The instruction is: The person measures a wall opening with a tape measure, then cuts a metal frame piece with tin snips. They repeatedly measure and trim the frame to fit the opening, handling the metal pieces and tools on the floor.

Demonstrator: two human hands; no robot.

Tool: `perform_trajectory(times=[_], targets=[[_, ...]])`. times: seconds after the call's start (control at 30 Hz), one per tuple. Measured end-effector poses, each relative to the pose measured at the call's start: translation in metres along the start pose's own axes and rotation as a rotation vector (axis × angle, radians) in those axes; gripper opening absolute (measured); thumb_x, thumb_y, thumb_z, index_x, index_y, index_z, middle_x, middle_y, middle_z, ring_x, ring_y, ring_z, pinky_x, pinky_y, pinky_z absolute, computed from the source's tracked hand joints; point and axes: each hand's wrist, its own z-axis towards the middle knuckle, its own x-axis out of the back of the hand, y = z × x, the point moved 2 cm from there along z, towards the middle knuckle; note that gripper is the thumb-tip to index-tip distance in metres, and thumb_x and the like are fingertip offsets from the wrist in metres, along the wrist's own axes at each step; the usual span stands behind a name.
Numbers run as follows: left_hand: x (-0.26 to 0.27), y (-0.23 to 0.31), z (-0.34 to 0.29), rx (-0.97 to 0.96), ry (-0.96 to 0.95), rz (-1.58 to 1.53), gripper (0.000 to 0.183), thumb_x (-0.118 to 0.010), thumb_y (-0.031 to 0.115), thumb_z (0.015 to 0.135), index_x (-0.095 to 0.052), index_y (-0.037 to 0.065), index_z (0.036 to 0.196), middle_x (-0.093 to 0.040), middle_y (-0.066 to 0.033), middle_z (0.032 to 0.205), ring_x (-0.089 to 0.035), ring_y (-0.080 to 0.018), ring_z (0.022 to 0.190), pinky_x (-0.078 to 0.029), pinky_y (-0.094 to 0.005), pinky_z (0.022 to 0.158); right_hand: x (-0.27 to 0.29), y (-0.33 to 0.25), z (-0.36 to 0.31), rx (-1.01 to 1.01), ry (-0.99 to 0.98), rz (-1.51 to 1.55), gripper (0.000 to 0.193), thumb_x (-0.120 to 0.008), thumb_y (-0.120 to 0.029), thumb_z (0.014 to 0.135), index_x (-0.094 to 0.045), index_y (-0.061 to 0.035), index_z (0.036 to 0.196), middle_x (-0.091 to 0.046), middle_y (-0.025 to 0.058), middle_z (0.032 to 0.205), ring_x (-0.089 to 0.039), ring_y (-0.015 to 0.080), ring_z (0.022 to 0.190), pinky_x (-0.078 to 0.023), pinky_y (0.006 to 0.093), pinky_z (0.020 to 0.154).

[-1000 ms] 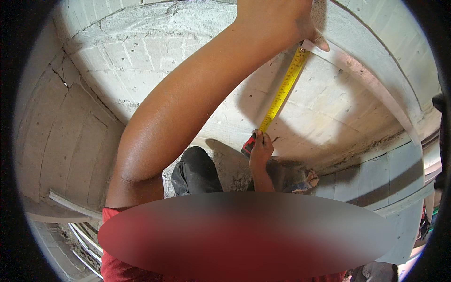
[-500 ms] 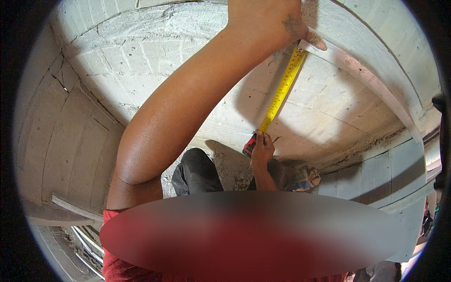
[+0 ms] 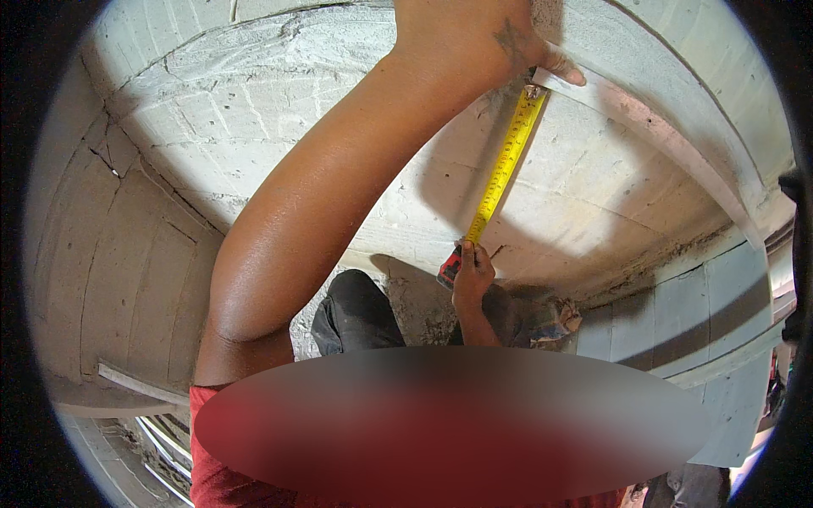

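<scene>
My left hand (image 3: 474, 34) is raised high against the grey block wall (image 3: 254, 118) and pins the top end of a yellow tape measure blade (image 3: 504, 161) beside a pale strip (image 3: 593, 85) on the wall. The blade runs straight down the wall. Low down, my right hand (image 3: 472, 275) grips the red tape measure case (image 3: 449, 267), with its thumb pressed on the blade near the foot of the wall. My left forearm crosses the middle of the view.
My dark-trousered knee (image 3: 356, 309) is bent below the wall. Rubble and a scrap of paper (image 3: 555, 320) lie at the wall's foot. A concrete ledge (image 3: 711, 339) runs to the right. Thin metal rods (image 3: 161, 440) lie at lower left.
My left hand has shifted slightly up and left along the wall with the blade's end. The right hand and the case stay almost in place.
</scene>
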Motion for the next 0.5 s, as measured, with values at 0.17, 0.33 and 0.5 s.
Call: perform_trajectory(times=[0.17, 0.33, 0.5], targets=[[-0.002, -0.001, 0.003, 0.033, 0.014, 0.050, 0.112, -0.085, 0.052, 0.060, -0.027, 0.010, 0.147, -0.015, -0.0199, 0.156, -0.010, -0.0365, 0.145, -0.017, -0.0610, 0.113, 0.003, 0.003, 0.009, 0.114, 0.004, -0.060, 0.023, -0.058, -0.017, 0.097, -0.067, 0.0041, 0.097, -0.062, 0.0016, 0.084, -0.051, 0.0076, 0.075, -0.042, 0.0240, 0.068], [0.001, 0.002, -0.003, 0.021, 0.014, 0.011, 0.112, -0.084, 0.051, 0.060, -0.027, 0.011, 0.147, -0.015, -0.0194, 0.156, -0.010, -0.0363, 0.145, -0.017, -0.0607, 0.113, 0.005, 0.005, 0.016, 0.117, 0.001, -0.049, 0.021, -0.058, -0.016, 0.096, -0.067, 0.0031, 0.095, -0.059, -0.0003, 0.079, -0.047, 0.0066, 0.072, -0.039, 0.0231, 0.064], [0.003, 0.000, -0.001, 0.006, 0.018, -0.011, 0.113, -0.084, 0.053, 0.060, -0.026, 0.011, 0.147, -0.015, -0.0189, 0.156, -0.010, -0.0362, 0.145, -0.017, -0.0605, 0.114, 0.002, 0.008, 0.017, 0.202, 0.013, -0.026, 0.022, -0.059, -0.018, 0.096, -0.066, 0.0022, 0.092, -0.052, -0.0031, 0.072, -0.040, 0.0055, 0.064, -0.034, 0.0233, 0.057]])
